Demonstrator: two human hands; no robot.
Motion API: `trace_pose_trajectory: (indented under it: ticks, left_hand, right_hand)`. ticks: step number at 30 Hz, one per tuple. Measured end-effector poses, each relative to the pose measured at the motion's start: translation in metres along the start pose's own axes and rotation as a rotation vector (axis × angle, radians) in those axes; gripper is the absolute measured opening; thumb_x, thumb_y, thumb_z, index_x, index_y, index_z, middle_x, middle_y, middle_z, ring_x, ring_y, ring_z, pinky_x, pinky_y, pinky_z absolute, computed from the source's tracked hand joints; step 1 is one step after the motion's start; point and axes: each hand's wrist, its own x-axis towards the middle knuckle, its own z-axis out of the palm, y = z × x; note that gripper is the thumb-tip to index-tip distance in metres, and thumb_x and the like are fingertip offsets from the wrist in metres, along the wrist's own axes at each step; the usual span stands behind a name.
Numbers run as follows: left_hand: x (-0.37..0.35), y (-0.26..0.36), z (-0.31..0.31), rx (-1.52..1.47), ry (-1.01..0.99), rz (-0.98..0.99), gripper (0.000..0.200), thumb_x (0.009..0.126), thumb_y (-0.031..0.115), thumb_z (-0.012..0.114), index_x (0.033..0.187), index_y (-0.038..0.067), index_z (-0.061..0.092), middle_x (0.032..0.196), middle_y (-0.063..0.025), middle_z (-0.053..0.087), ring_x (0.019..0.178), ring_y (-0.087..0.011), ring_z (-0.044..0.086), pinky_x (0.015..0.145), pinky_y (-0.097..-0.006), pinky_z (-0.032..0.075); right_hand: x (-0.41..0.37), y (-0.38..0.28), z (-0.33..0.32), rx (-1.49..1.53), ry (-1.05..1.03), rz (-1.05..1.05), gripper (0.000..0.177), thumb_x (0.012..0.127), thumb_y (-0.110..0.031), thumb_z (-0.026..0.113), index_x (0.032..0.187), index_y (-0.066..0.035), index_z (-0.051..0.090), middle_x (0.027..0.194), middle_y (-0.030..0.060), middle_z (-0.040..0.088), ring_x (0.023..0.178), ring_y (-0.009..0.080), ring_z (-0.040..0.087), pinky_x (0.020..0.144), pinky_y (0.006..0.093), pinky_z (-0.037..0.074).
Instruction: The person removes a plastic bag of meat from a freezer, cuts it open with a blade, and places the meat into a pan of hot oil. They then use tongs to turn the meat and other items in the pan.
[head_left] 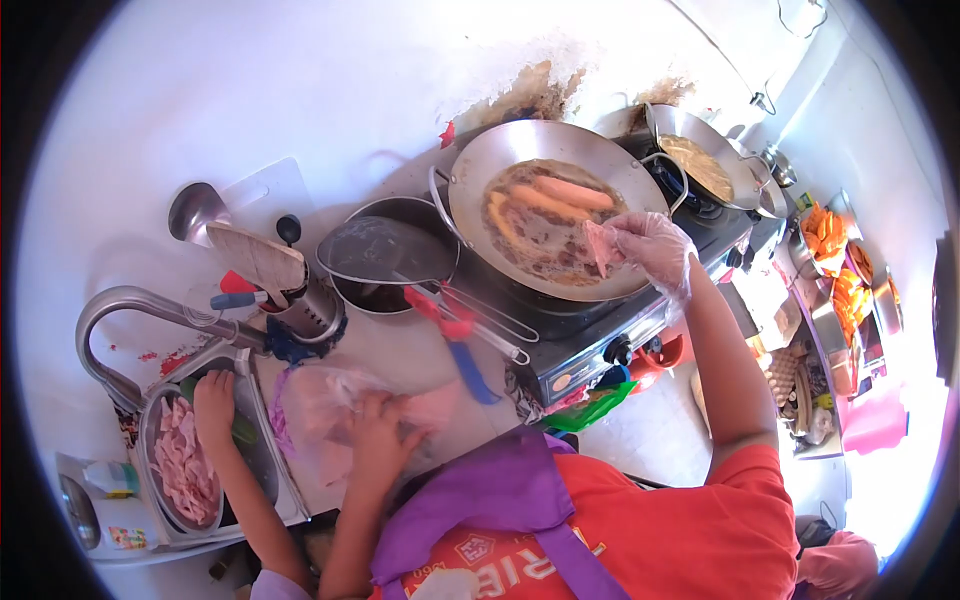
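Note:
My right hand (648, 248), in a clear plastic glove, pinches a flat, pink piece of raw meat (603, 247) above the right side of a wok (500, 160). Bubbling oil in the wok holds long orange pieces of food (570, 191). At the bottom edge, against the red shirt, a pale glove-like shape (445, 585) may be my left hand; its fingers are not visible. A co-worker's one hand (215, 400) reaches into the sink beside a bowl of raw meat strips (180, 470). Their other hand (382, 435) rests on a plastic bag (330, 400) with pink contents.
A pot (340, 215) with a strainer (385, 245) across it stands left of the wok. Behind it are a utensil holder (310, 310) and a curved faucet (90, 320). A second wok (670, 120) sits farther along the stove (600, 325). A blue-handled tool (470, 372) lies on the counter.

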Motion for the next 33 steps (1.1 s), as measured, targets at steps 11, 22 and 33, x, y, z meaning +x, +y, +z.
trace_pose_trajectory:
  ticks: [11, 22, 33]
  left_hand:
    - [0.011, 0.027, 0.028, 0.133, 0.139, -0.114, 0.057, 0.067, 0.048, 0.077, 0.108, 0.009, 0.067, 0.12, -0.0132, 0.051, 0.123, -0.0356, 0.043, 0.102, -0.0681, 0.021]
    - [-0.007, 0.017, 0.032, 0.054, 0.13, -0.178, 0.032, 0.076, 0.033, 0.071, 0.097, 0.007, 0.07, 0.117, -0.0134, 0.055, 0.122, -0.0369, 0.044, 0.101, -0.0612, 0.03]
    - [-0.019, 0.011, -0.003, 0.323, 0.261, -0.186, 0.028, 0.086, 0.027, 0.065, 0.106, 0.007, 0.069, 0.111, -0.014, 0.059, 0.106, -0.0342, 0.055, 0.088, -0.0469, 0.041]
  right_hand:
    - [-0.04, -0.02, -0.003, -0.545, 0.365, -0.543, 0.016, 0.088, -0.017, 0.065, 0.096, -0.005, 0.07, 0.086, 0.0156, 0.069, 0.077, 0.0321, 0.066, 0.073, 0.0372, 0.052]
    - [-0.136, 0.01, 0.09, -0.366, -0.864, -0.525, 0.039, 0.095, -0.028, 0.055, 0.126, -0.004, 0.056, 0.119, 0.0192, 0.063, 0.112, 0.0346, 0.059, 0.096, 0.0412, 0.047]
    - [-0.095, 0.086, 0.286, 0.268, -0.639, -0.045, 0.045, 0.085, -0.018, 0.069, 0.125, -0.007, 0.051, 0.112, 0.0069, 0.063, 0.097, 0.0189, 0.062, 0.085, 0.0331, 0.051]
